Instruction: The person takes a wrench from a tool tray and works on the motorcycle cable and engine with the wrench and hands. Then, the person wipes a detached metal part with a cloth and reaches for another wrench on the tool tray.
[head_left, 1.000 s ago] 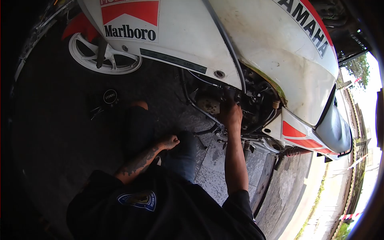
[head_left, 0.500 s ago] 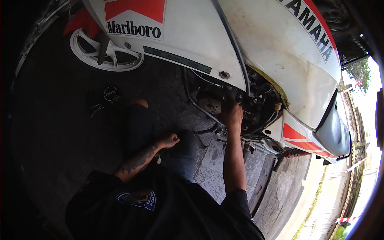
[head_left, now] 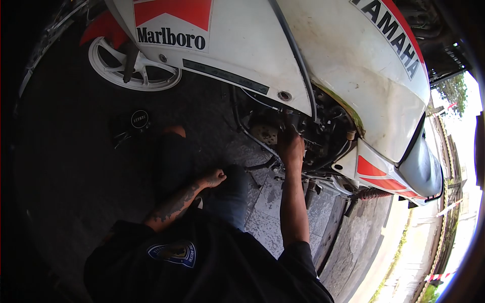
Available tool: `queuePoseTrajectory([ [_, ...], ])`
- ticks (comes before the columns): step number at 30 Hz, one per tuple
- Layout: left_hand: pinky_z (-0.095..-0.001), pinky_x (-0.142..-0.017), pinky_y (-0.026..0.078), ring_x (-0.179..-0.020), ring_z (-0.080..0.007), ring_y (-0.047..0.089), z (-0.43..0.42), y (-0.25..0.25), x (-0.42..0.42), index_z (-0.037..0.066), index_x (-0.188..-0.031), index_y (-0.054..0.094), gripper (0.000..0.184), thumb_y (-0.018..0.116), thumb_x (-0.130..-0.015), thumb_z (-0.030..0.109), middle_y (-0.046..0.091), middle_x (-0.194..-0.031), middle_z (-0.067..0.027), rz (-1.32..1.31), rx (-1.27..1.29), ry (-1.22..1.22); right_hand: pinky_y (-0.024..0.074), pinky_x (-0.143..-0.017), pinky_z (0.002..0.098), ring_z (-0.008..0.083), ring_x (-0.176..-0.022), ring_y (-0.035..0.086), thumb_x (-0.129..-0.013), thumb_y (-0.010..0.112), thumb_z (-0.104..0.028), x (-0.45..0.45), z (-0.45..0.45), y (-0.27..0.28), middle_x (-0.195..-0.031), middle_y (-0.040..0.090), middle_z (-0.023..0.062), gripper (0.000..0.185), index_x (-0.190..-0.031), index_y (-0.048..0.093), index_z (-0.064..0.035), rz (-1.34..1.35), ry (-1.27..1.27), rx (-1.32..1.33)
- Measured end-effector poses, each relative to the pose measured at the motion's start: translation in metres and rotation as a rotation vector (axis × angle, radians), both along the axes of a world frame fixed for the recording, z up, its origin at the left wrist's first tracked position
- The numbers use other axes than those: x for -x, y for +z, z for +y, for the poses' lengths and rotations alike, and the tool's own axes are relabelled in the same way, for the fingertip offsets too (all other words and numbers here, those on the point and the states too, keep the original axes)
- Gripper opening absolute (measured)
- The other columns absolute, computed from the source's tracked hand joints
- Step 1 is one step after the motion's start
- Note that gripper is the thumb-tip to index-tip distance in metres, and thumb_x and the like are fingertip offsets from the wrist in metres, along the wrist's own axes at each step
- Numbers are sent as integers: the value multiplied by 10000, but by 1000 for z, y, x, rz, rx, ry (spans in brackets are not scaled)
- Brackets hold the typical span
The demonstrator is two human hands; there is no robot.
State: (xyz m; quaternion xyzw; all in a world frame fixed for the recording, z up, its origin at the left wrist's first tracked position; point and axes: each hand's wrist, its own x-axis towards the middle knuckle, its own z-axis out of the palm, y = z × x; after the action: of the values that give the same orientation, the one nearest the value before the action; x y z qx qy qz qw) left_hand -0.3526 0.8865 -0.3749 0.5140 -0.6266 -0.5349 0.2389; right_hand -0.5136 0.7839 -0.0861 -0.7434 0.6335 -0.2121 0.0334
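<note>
A white motorcycle [head_left: 348,76] with red trim fills the upper part of the head view. My right hand [head_left: 290,146] reaches under its fairing [head_left: 242,60], among the dark engine parts [head_left: 323,136]. Its fingers disappear into shadow there, so what they touch is hidden. On my thigh [head_left: 228,202] rests my left hand [head_left: 214,178], curled into a fist with nothing showing in it. A round brownish engine cover [head_left: 264,134] lies just left of my right hand.
The white front wheel [head_left: 134,70] is at the upper left. A round black item with pale lettering [head_left: 140,119] lies on the dark floor left of my knee. A red shock spring [head_left: 376,194] and the seat [head_left: 427,166] are at the right.
My right hand and forearm have shifted slightly left. The left hand stays on the thigh, and the motorcycle looks the same.
</note>
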Motion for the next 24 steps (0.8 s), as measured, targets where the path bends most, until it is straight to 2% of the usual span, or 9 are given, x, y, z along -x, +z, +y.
queuePoseTrajectory([
  [2, -355, -618, 457, -646, -213, 594, -4, 33, -6, 18, -863, 606, 311, 565, -873, 326, 598, -682, -120, -13, -255, 5, 478, -669, 496, 397, -801, 608, -795, 529, -129, 3, 3, 6, -858, 632, 210, 427, -1221, 531, -159, 8, -2, -22],
  [5, -308, -466, 409, -445, -135, 490, -8, 8, -5, 41, -972, 571, 284, 525, -913, 316, 532, -577, -50, 5, -142, -36, 477, -672, 500, 401, -799, 606, -797, 522, -127, 1, 1, 4, -861, 632, 211, 425, -1220, 531, -171, 2, 72, 40],
  [11, -308, -470, 413, -451, -129, 495, -6, 20, -4, 48, -952, 565, 289, 527, -910, 332, 542, -590, -50, -14, -238, -35, 482, -673, 496, 403, -825, 604, -793, 526, -115, 4, 1, 10, -917, 630, 211, 408, -1195, 554, -181, 22, 24, -32],
  [14, -312, -478, 418, -452, -130, 501, -8, -17, 3, 42, -937, 568, 289, 522, -915, 327, 553, -605, -49, 14, -117, -17, 483, -680, 492, 406, -828, 601, -793, 530, -128, 3, -2, 10, -918, 628, 215, 395, -1185, 560, -166, 35, 49, 30],
  [17, -292, -458, 418, -450, -113, 500, -4, 23, -4, 47, -907, 578, 271, 514, -924, 310, 539, -594, -31, -19, -163, -28, 483, -687, 478, 412, -846, 592, -826, 523, -138, 1, 1, 14, -934, 621, 226, 355, -1178, 567, -142, 36, 10, -14],
  [20, -252, -428, 412, -458, -84, 502, -9, 9, -3, 62, -906, 591, 247, 503, -934, 290, 517, -581, -8, 256, -310, 26, 481, -693, 436, 367, -807, 630, -895, 492, -166, 9, 12, 21, -883, 632, 215, 284, -1149, 569, -65, -239, 88, 144],
  [22, -237, -423, 402, -463, -73, 501, -13, 50, -6, 59, -917, 596, 255, 517, -925, 301, 508, -581, 2, 384, -300, 115, 460, -631, 381, 288, -662, 611, -949, 449, -212, 18, 37, 17, -735, 616, 153, 275, -1070, 564, 7, -613, -42, 145],
  [23, -222, -418, 393, -468, -61, 500, -17, 79, -4, 56, -929, 601, 266, 532, -915, 312, 499, -581, 13, 528, -299, 205, 414, -554, 324, 192, -556, 521, -961, 444, -255, 24, 29, 0, -625, 550, 84, 323, -965, 553, 50, -597, 79, 521],
  [24, -213, -404, 379, -460, -58, 493, -24, 103, 0, 57, -961, 604, 268, 520, -923, 309, 500, -586, 14, 622, -219, 232, 399, -530, 306, 167, -543, 503, -962, 447, -261, 31, 41, 2, -616, 548, 74, 332, -930, 561, 50, -607, -44, 334],
])
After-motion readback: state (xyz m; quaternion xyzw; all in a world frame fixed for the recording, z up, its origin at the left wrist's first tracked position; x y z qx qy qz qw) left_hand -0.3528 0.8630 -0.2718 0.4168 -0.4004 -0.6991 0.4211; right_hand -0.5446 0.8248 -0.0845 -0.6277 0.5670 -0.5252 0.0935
